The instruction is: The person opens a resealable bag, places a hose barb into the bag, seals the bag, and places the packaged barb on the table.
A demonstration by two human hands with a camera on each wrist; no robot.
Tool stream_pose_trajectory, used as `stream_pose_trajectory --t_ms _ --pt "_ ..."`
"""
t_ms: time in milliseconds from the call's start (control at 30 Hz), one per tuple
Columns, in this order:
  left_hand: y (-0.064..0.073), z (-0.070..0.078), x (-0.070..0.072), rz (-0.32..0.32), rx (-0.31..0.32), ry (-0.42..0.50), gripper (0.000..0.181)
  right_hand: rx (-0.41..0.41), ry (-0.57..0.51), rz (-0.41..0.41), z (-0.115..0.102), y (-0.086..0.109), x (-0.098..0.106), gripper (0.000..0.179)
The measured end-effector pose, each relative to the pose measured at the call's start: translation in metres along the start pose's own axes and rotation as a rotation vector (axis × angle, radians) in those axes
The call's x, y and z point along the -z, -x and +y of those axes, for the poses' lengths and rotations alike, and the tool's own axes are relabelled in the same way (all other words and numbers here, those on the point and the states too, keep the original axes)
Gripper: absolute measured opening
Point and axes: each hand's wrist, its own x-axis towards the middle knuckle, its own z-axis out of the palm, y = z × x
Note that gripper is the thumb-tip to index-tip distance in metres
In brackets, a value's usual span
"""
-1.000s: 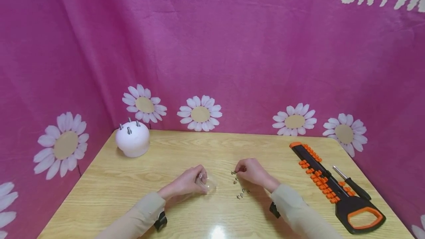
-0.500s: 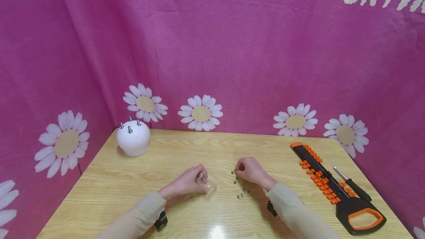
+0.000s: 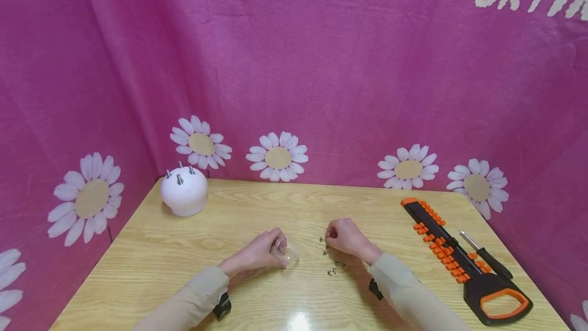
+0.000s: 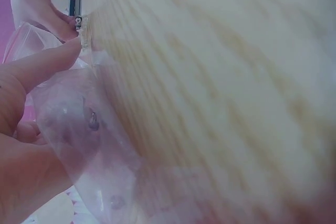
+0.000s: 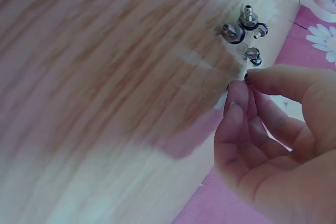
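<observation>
My left hand [image 3: 264, 249] grips a clear plastic bag [image 3: 289, 253] at the table's middle. Through its film, in the left wrist view, a small metal piece [image 4: 93, 120] shows. To the right, my right hand [image 3: 345, 235] is low over the table with thumb and fingertips together. Between them, in the right wrist view, a tiny dark part of a fitting [image 5: 247, 78] shows; the rest is hidden by the fingers. Several small metal fittings with dark rings lie loose just beside that hand, among them one nipple-tipped fitting [image 5: 248, 18].
On the right lies a black rail-shaped tool holder [image 3: 493, 290] with orange clips, and a black-handled screwdriver [image 3: 493, 261] beside it. A white rounded object [image 3: 184, 195] with metal pegs on top stands at the back left. Pink cloth [image 3: 340, 91] hangs behind the wooden table [image 3: 257, 300].
One of the two fittings near the right fingertips no longer shows on the table. The right hand has shifted very slightly, its fingertips closed together. The left hand and bag have stayed put.
</observation>
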Motion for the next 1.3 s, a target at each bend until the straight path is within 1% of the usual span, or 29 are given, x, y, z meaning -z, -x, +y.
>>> stream_pose_trajectory --t_ms 100,233,367,500,600,733,867,967,1067,1200,1300 --pt "0.0 0.0 0.001 0.0 0.006 0.015 0.038 0.02 -0.008 0.011 -0.001 -0.001 0.0 0.009" --pt "0.0 -0.002 0.001 -0.004 0.024 0.051 0.036 0.06 -0.038 0.023 -0.009 -0.002 0.002 0.01" --pt "-0.001 -0.004 0.0 -0.001 0.02 0.067 0.036 0.123 -0.061 0.02 -0.026 -0.003 0.005 0.01" --pt "-0.002 -0.005 -0.001 0.008 0.008 0.058 0.036 0.188 -0.088 0.014 -0.045 -0.003 0.006 0.01" --pt "-0.003 -0.006 -0.002 0.002 0.019 0.056 0.036 0.221 -0.112 -0.005 -0.056 -0.004 0.003 0.01" --pt "-0.002 -0.005 -0.001 -0.01 0.034 0.06 0.037 0.24 -0.148 -0.053 -0.068 -0.004 -0.002 0.009" --pt "-0.001 -0.004 -0.001 -0.01 0.027 0.063 0.039 0.25 -0.168 -0.086 -0.075 -0.003 -0.005 0.006" --pt "-0.001 -0.004 -0.001 -0.012 0.028 0.064 0.039 0.237 -0.177 -0.09 -0.075 -0.002 -0.003 0.004" --pt "-0.001 -0.004 -0.001 -0.008 0.033 0.064 0.038 0.208 -0.175 -0.075 -0.068 -0.002 0.002 0.003" --pt "-0.001 -0.003 -0.001 -0.007 0.041 0.051 0.037 0.17 -0.16 -0.046 -0.047 -0.002 0.012 0.004" --pt "-0.002 -0.002 -0.001 -0.01 0.045 0.039 0.037 0.118 -0.144 -0.034 -0.032 -0.001 0.018 0.004"
